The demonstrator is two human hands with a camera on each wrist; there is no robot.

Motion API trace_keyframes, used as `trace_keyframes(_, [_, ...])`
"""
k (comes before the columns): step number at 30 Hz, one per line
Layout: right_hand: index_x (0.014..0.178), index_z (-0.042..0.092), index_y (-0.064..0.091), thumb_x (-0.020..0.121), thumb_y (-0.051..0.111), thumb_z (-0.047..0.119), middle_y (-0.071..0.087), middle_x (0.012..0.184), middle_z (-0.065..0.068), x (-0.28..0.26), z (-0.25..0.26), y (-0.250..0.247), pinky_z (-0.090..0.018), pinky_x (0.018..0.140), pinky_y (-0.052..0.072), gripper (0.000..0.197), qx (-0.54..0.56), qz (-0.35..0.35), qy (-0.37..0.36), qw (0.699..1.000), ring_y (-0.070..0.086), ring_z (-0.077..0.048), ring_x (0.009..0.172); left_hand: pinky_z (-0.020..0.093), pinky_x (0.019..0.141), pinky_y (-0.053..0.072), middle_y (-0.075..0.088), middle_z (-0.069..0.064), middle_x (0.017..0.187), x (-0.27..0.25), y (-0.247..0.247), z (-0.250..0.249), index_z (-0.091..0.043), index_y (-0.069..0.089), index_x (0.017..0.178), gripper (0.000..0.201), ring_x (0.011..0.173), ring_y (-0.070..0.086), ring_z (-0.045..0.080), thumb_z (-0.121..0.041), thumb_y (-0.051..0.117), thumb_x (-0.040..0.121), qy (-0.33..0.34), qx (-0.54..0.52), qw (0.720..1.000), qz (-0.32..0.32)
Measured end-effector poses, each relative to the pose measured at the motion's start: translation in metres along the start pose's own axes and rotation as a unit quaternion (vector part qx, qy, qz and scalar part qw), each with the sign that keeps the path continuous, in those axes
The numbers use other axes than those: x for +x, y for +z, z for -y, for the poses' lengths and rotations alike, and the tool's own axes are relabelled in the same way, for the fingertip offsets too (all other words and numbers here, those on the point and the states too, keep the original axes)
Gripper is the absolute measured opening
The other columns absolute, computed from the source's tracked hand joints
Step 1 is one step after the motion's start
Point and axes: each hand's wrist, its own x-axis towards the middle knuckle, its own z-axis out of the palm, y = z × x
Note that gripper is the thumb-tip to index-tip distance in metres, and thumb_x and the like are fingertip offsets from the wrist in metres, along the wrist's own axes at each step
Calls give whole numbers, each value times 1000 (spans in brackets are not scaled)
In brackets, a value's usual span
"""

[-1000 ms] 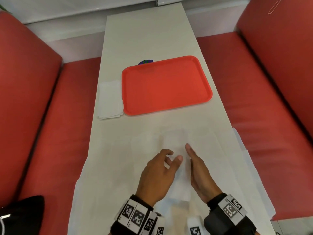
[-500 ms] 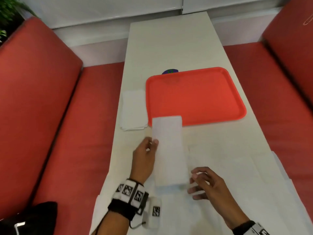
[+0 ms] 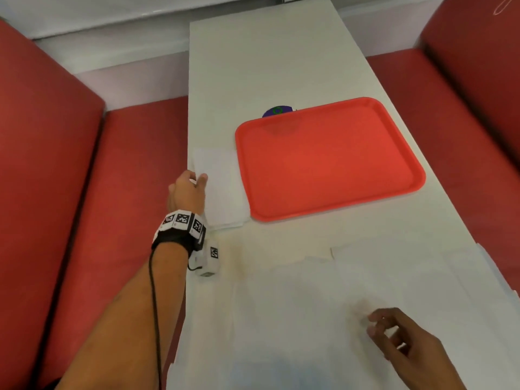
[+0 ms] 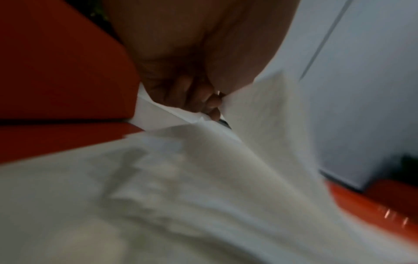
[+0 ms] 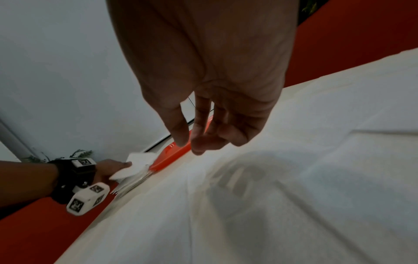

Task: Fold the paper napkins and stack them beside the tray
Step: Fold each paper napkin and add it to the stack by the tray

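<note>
An orange tray lies on the white table. Against its left rim sits a stack of folded white napkins. My left hand pinches a folded napkin by its left edge and holds it on top of that stack. In the left wrist view the fingers curl under the folded napkin, thumb on top, above the stack. Unfolded napkins cover the near end of the table. My right hand hovers over them with loosely curled fingers and holds nothing.
Red bench seats run along both sides of the narrow table. The stack lies right at the table's left edge. A small purple round thing peeks out behind the tray's far rim.
My left hand has carried the folded napkin from the middle of the table forward and left onto the stack. My right hand let go of it and stayed back over the spread napkins.
</note>
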Motion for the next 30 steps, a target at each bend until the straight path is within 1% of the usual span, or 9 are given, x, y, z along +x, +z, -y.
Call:
trace_keyframes(4, [82,36,67,84,74,13,65,76,12,-5,0,-10,-23,49,39,24,-7,0,-10,1000,53,-10,51,41,78,44,60,21,114,-9,-13,5,-15,53,110,38,99,59,39,-51,50,96,-37,21,999,-4])
trace_keyframes(9, [92,33,68,87,72,22,67,86,14,-11,-4,-36,-15,53,40,13,-27,0,-34,999,60,-12,66,37,83,39,63,9,111,-52,-48,-13,-15,60,107,23,111,52,32,-33,53,95,13,-10,1000,3])
trace_keyframes(12, [93,31,69,87,72,21,67,84,13,-11,-16,-62,-14,51,39,13,-18,-25,-32,999,57,-9,62,31,73,39,60,-2,80,-110,-51,-27,-17,65,99,11,90,55,24,-24,58,93,79,-31,996,39])
trace_keyframes(14, [93,33,67,86,73,21,66,83,11,-12,-28,-75,-12,53,41,15,-45,-33,-38,998,59,-9,65,22,61,42,61,-3,73,-154,-36,-33,-18,65,93,4,70,59,11,-18,62,91,118,-29,989,79])
trace_keyframes(16, [96,38,63,85,74,26,62,87,14,-13,-41,-77,-14,58,44,19,-120,-18,-67,990,61,-10,70,17,61,44,61,0,74,-197,-9,-28,-19,64,90,7,62,57,2,-14,66,88,160,-2,975,152])
trace_keyframes(20, [115,40,57,89,65,45,52,103,18,-18,-54,-47,-6,67,41,28,-197,75,-138,968,56,0,76,35,89,48,55,-1,109,-263,46,-1,-22,61,113,28,101,54,19,-31,68,87,229,134,930,254])
trace_keyframes(22, [126,37,54,90,58,51,51,114,14,-17,-58,-28,-14,79,45,39,-236,87,-169,953,56,-2,93,35,92,46,51,-3,120,-282,62,3,-24,57,122,37,110,50,19,-39,64,89,237,171,921,257])
trace_keyframes(25, [125,29,58,88,62,45,57,113,6,-12,-64,-9,-30,79,50,41,-267,54,-196,942,63,-14,96,35,89,45,51,-1,121,-294,73,1,-22,54,123,37,109,50,21,-36,62,90,244,197,924,219])
trace_keyframes(30, [116,27,63,85,65,37,58,104,6,-9,-75,-2,-28,71,46,33,-271,40,-212,938,65,-16,87,35,81,44,59,-6,102,-296,76,-1,-23,57,106,12,96,57,18,-28,56,95,266,207,918,209])
